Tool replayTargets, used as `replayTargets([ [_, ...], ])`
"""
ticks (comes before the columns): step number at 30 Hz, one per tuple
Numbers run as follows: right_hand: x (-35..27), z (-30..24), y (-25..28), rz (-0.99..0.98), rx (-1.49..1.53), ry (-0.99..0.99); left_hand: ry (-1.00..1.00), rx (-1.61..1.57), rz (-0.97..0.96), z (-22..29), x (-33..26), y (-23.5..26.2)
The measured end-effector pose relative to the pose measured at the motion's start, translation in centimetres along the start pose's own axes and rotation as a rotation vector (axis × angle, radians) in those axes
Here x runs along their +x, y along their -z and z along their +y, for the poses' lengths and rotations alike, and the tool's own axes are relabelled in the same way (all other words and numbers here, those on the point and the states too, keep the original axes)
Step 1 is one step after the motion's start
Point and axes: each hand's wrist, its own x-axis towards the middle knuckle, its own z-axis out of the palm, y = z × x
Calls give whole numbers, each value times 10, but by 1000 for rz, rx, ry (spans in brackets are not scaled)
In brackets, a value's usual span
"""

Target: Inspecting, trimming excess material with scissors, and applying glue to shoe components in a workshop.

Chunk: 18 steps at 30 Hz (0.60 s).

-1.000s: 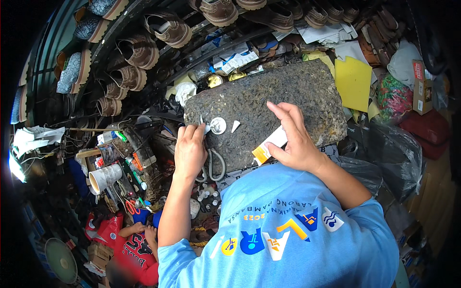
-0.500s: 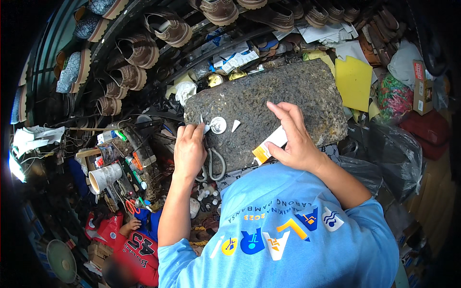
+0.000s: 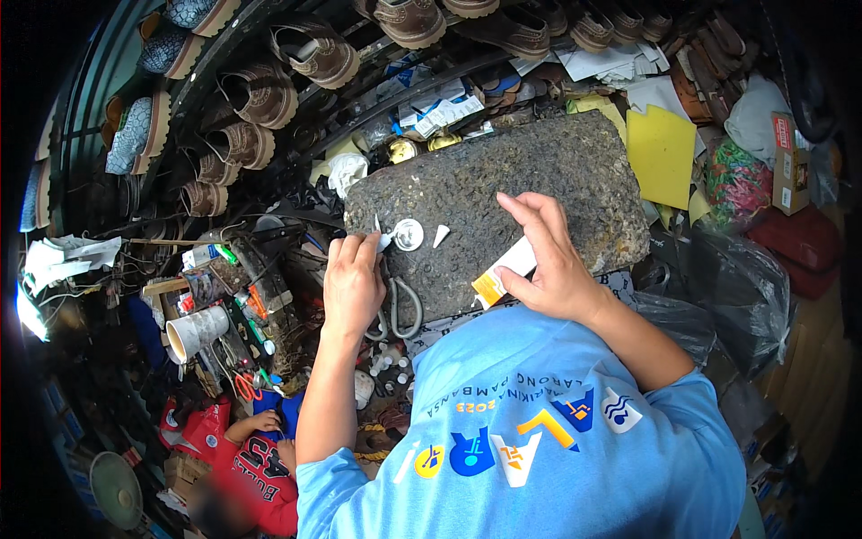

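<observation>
My left hand [image 3: 354, 286] has its fingers closed around a small white tube [image 3: 385, 242] at the left edge of a dark stone slab. The tube's tip points at a shallow round white cap [image 3: 409, 234] lying on the slab, with whitish stuff inside it. A small white cone-shaped cap [image 3: 441, 235] lies just to the right. On the near side of the slab, my right hand [image 3: 558, 269] holds a white and yellow carton [image 3: 490, 287] under its thumb, its other fingers stretched out. Grey looped handles [image 3: 407, 310], perhaps of scissors, lie below my left hand.
The slab [image 3: 539, 171] is in front of me. Brown shoes [image 3: 314, 54] line racks beyond it. Yellow sheets [image 3: 660, 157] and plastic bags [image 3: 736, 296] are at the right. A cup [image 3: 196, 332] and tools crowd the left; a person in red [image 3: 260, 476] sits lower left.
My left hand has shifted very slightly at the tube, showing more of its tip by the round cap. My right hand stays nearly still. The person in red has moved their arms.
</observation>
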Motion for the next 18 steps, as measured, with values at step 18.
replayTargets([
  [18,0,-2,-2,-8,-17,-5,24,14,-14,2,-4,-4],
])
